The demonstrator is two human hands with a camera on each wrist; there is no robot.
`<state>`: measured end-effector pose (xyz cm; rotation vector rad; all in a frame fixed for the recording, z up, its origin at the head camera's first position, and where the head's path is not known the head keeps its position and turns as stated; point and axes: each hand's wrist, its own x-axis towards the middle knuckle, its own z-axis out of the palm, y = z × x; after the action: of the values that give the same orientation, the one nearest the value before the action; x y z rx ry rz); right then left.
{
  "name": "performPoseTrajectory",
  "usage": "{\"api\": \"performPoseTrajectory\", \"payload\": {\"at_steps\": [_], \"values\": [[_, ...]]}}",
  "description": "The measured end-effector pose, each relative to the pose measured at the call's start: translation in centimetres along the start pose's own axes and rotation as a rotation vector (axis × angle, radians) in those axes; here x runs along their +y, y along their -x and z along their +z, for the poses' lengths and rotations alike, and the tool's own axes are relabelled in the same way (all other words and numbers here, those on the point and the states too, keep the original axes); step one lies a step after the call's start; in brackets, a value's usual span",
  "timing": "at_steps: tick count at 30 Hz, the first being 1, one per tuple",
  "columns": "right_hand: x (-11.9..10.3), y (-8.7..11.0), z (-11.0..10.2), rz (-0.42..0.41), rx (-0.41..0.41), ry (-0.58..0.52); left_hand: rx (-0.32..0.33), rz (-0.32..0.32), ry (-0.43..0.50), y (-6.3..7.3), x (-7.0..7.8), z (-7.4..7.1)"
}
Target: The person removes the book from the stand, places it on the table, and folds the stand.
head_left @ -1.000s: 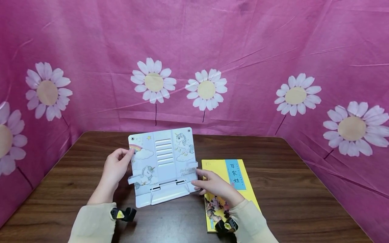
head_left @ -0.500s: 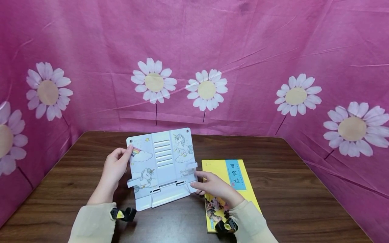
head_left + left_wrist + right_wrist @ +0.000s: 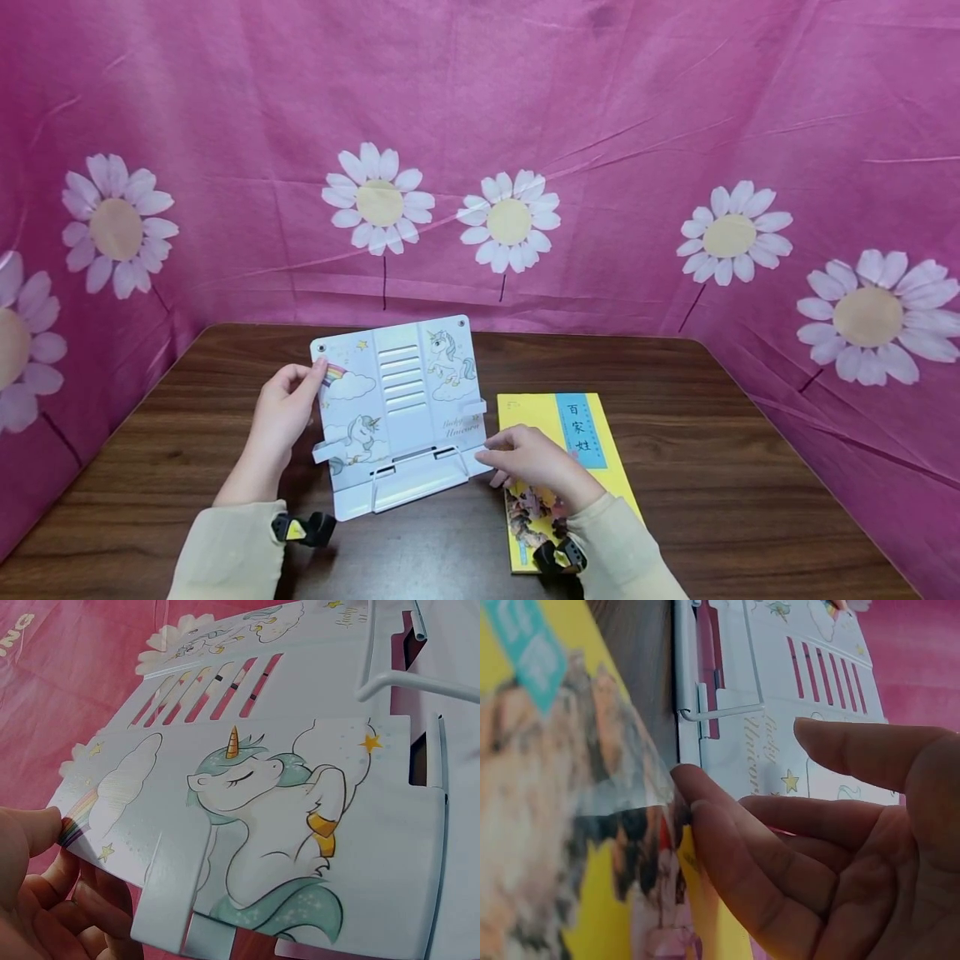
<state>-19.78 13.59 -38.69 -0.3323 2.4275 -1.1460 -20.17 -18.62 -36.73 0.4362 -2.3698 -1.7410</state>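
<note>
A white bookstand [image 3: 408, 433] with unicorn drawings, slots and a wire page holder leans upright on the table. My left hand [image 3: 279, 412] pinches its left edge, thumb on the front and fingers behind, as the left wrist view shows with the hand [image 3: 45, 870] beside the rainbow print. My right hand [image 3: 536, 460] is just off the stand's lower right corner, above the left edge of a yellow book [image 3: 536, 408] with a blue title strip. In the right wrist view the thumb and loosely bent fingers of this hand [image 3: 855, 847] stand apart, holding nothing; fingertips are close to the book [image 3: 600, 900].
A dark wooden table [image 3: 720, 467] carries everything. Behind and at both sides hangs a pink cloth [image 3: 600, 100] with large white daisies. Black wrist cameras sit at both sleeves.
The stand has shifted slightly left and its lower edge has come a little nearer. My right hand has let go of the stand's right edge; the left keeps its grip. The book stays put.
</note>
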Motion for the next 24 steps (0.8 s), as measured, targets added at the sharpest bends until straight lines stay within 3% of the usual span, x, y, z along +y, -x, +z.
{"api": "performPoseTrajectory", "payload": {"at_steps": [18, 24], "values": [[-0.29, 0.31, -0.05, 0.011, -0.059, -0.019, -0.007, -0.014, 0.044, 0.18, 0.02, 0.06], [-0.33, 0.46, -0.14, -0.021, -0.113, 0.060, 0.014, -0.009, 0.018, 0.27, 0.09, 0.18]]}}
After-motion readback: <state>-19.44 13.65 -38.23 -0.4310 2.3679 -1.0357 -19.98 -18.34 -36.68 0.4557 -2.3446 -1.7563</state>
